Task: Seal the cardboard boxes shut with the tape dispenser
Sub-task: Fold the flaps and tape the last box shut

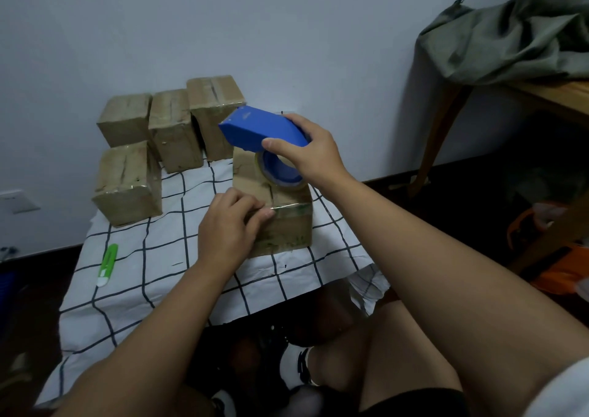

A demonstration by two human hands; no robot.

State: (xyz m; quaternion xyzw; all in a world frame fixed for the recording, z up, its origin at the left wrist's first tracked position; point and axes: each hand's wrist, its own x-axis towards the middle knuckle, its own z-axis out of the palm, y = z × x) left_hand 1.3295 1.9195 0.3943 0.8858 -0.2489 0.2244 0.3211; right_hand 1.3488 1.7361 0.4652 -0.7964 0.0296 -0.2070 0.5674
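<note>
Hands at work over a cardboard box (287, 228) on a checked cloth (165, 276): the right hand (314, 155) grips the blue tape dispenser (261, 130) above it, the left hand's (229, 225) curled fingers press tape at the box's front edge; four more boxes (165, 130) stand behind.

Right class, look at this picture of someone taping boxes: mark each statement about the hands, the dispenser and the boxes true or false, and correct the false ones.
1. The right hand holds the blue tape dispenser. True.
2. The left hand holds the green utility knife. False: the knife lies on the checked cloth; the hand presses tape on the near box.
3. Four other boxes stand to the left and behind. True.
4. The dispenser is red. False: blue.
</note>
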